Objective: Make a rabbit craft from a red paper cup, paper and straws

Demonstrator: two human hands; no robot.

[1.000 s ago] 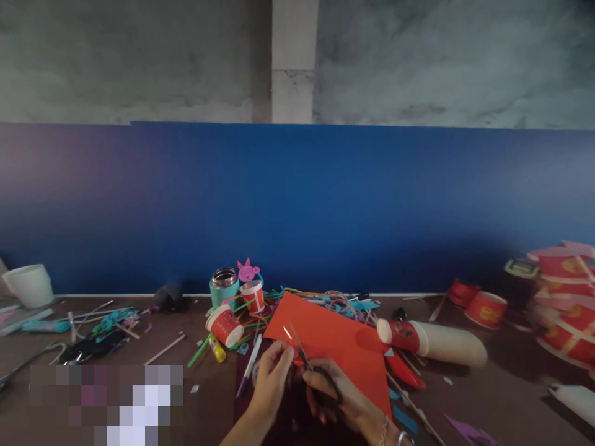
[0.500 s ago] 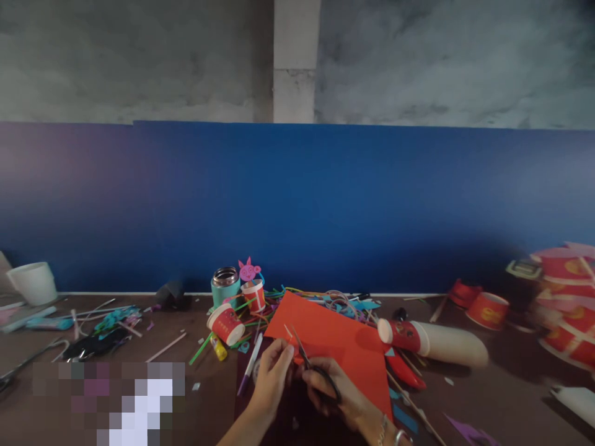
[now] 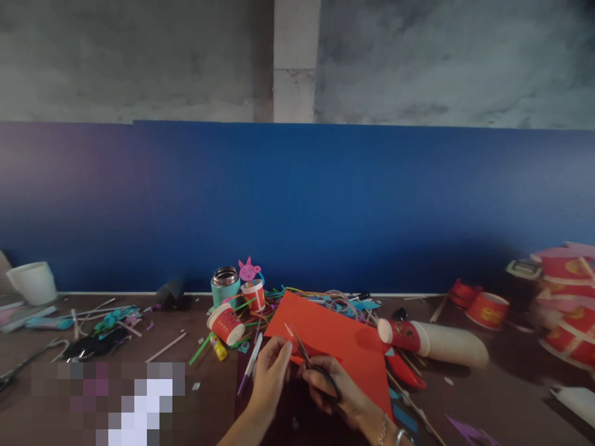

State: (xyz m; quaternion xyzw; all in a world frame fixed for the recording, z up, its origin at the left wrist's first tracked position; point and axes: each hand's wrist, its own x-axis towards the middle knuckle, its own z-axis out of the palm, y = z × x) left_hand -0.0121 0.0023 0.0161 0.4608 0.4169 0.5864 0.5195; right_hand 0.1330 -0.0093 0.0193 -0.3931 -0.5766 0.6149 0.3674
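Observation:
My left hand (image 3: pixel 272 368) is closed in a pinch on a small piece of red paper (image 3: pixel 296 358). Most of that piece is covered by the fingers, and its shape is hard to make out. In my right hand (image 3: pixel 337 390) is a pair of scissors (image 3: pixel 303 350) with dark handles. Its blades point up and away, slightly parted, beside the left fingertips. Behind and under both hands lies a large sheet of orange-red paper (image 3: pixel 325 319). A white and purple marker (image 3: pixel 251 362) lies just left of my left hand.
Behind the left hand are a tipped red paper cup (image 3: pixel 225 324), a teal jar (image 3: pixel 225 286) and a yellow glue stick (image 3: pixel 218 348). A joined cup-and-white-tube piece (image 3: pixel 446 344) lies to the right. Stacked red cups (image 3: pixel 567 303) stand far right, near a blue partition (image 3: pixel 297 210).
My left hand has shifted very slightly upward at the fingertips. The scissors and the things on the table look almost the same.

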